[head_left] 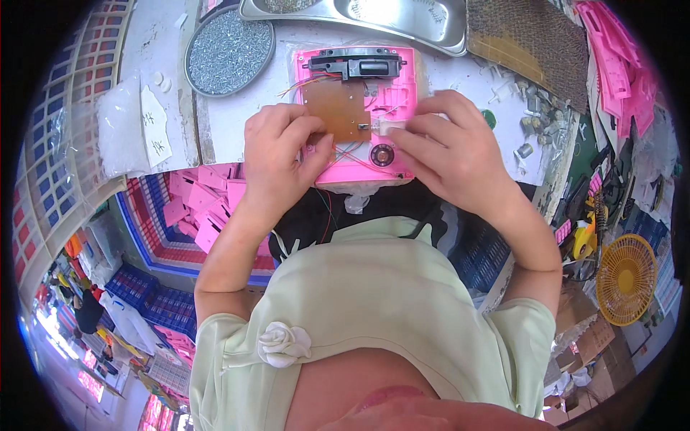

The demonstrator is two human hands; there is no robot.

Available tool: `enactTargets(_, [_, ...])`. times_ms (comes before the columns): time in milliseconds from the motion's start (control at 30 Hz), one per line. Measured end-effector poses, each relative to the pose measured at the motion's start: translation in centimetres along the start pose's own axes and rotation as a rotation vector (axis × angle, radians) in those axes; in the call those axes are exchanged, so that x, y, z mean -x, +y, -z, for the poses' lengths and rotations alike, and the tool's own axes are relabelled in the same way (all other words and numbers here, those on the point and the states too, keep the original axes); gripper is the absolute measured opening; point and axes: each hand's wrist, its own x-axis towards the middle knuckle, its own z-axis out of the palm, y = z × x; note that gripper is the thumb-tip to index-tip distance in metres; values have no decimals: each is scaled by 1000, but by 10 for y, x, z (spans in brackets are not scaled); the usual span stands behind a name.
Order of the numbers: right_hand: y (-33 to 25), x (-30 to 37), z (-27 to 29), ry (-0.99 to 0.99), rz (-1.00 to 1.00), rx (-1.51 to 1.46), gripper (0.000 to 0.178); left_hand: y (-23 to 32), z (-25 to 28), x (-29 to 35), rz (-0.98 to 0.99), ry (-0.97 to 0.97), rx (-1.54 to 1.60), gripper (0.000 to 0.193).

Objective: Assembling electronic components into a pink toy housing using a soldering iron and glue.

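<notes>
A pink plastic housing [346,174] lies in front of me at the near edge of the worktable. A brown circuit board [334,108] rests inside it, with a black plastic mechanism [359,66] along the far side. Near the lower right corner of the board sits a round dark part [382,154], with thin coloured wires around it. My left hand [284,144] is closed at the board's left edge; what its fingertips pinch is hidden. My right hand [453,147] has thumb and forefinger closed on a small white piece [390,126] at the board's right edge.
A round tray of small metal screws [228,52] stands at the far left, and a metal tray [402,18] lies behind the housing. Small metal parts [530,118] are scattered on the right. Below left, a crate holds pink pieces [205,205]. A yellow fan [626,279] is at right.
</notes>
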Motion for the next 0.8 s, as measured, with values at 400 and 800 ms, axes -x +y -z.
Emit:
enactTargets(400, [1,61,23,212,-223,11,26,2,15,-16,-39,-181,-110,20])
enactTargets(800, [-3,61,9,240,-258,-128,27,4,7,-18,15,-86,-72,22])
